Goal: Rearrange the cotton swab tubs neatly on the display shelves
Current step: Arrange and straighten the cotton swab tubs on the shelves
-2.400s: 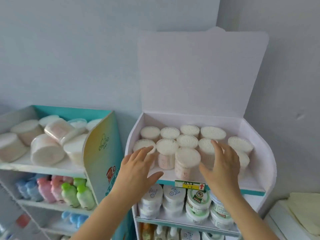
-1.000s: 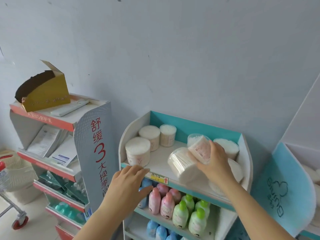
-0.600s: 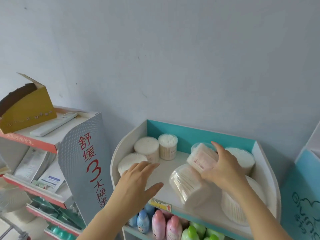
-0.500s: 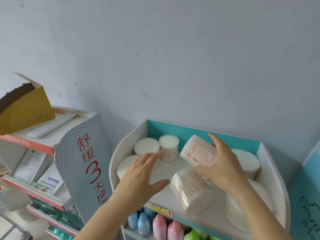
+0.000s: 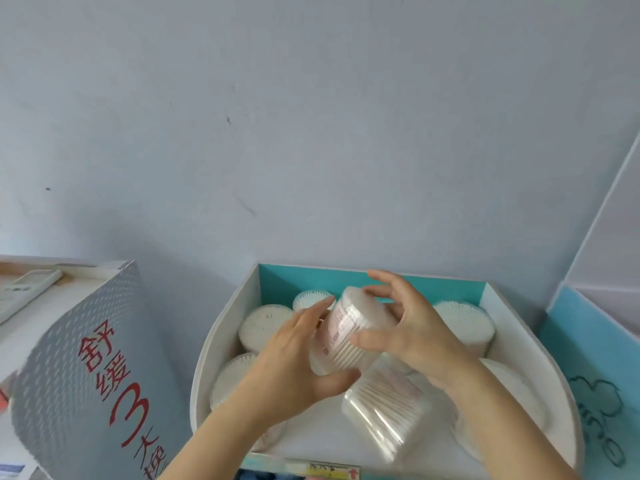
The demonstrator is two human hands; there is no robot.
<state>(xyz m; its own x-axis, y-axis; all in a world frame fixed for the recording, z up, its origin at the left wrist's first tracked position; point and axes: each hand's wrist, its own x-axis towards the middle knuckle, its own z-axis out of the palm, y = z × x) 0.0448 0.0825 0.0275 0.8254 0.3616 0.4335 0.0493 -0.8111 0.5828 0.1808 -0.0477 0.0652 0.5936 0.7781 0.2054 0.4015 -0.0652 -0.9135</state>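
Seven cotton swab tubs counted on the top shelf [image 5: 450,289] (a possible eighth under the left forearm is too hidden to tell): five upright tubs [image 5: 464,323], one lying tub [image 5: 384,410], one held tub [image 5: 346,327]. Upright ones stand three down the left side and two on the right, inside the white side walls and teal back. Lying tub is on its side at front centre, clear, sticks visible, just below the right wrist. Held tub is tilted, top end toward the back, pink label facing front-left, sitting between both hands. Left hand [image 5: 294,372]: fingers mostly straight along the tub's left side, thumb hooked under its lower end. Right hand [image 5: 412,330]: thumb pressed across the tub's front, fingers spread and arched over its top end. One grey stand [image 5: 86,341] with red characters to the left, one blue stand [image 5: 595,358] to the right. One price tag [image 5: 329,474] on the shelf's front edge.
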